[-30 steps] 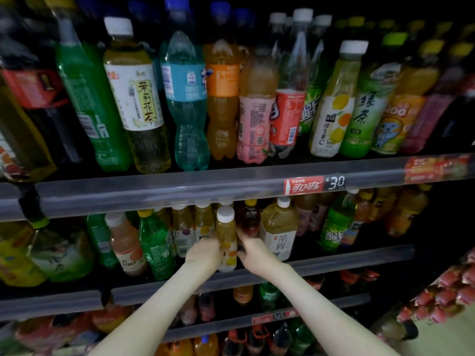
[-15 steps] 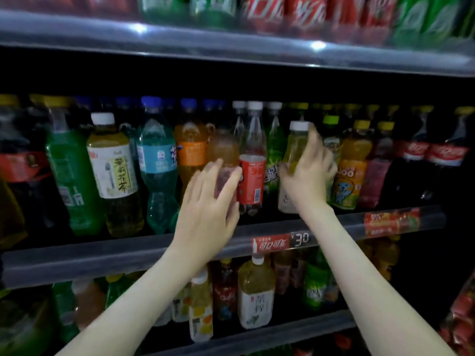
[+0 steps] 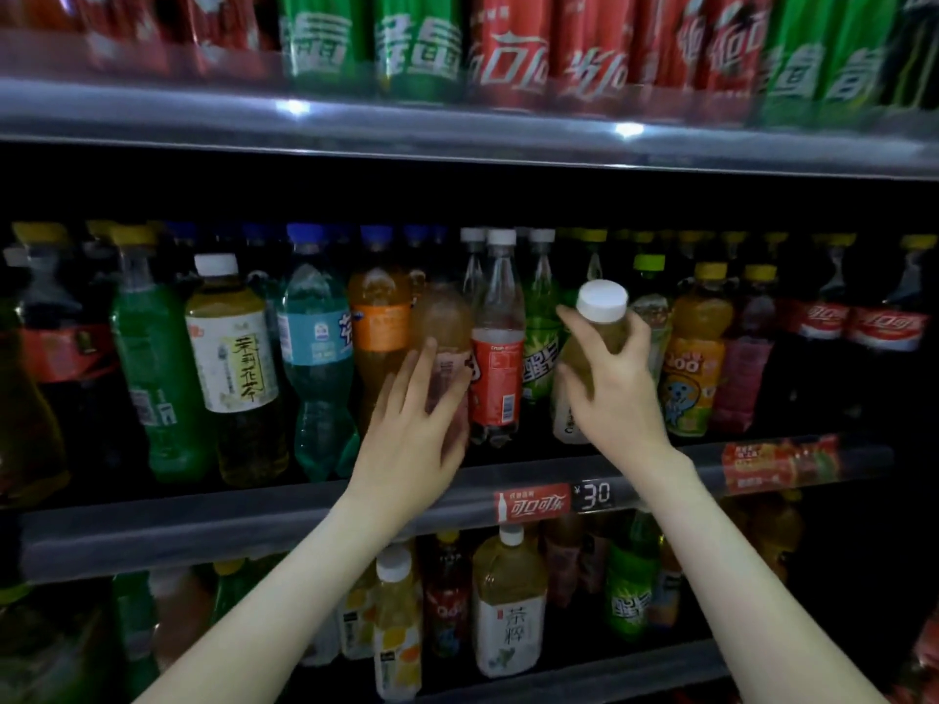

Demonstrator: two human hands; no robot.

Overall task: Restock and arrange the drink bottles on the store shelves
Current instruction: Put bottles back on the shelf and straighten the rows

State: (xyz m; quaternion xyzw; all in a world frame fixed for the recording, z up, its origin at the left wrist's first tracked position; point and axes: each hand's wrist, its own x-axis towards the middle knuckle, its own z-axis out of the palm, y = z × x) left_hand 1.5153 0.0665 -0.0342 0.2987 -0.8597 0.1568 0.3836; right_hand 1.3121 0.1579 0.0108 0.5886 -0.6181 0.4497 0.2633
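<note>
My right hand (image 3: 612, 398) grips a yellow-green drink bottle with a white cap (image 3: 599, 317), tilted toward me at the front of the middle shelf (image 3: 254, 525). My left hand (image 3: 411, 429) lies with straight fingers against a pink-labelled peach-coloured bottle (image 3: 444, 327) on the same shelf. Between the two hands stands a clear bottle with a red label (image 3: 497, 378).
The middle shelf holds several bottles: a green one (image 3: 152, 368), a white-capped tea bottle (image 3: 233, 358), a blue one (image 3: 315, 358), orange ones and dark cola bottles (image 3: 884, 358). Red and green cans (image 3: 508, 48) fill the shelf above. Smaller bottles (image 3: 508, 612) stand below.
The view rose from the lower shelf to the middle one. Both hands left the small bottles below; the right hand took hold of the white-capped bottle and tipped it forward, and the left reached the peach bottle.
</note>
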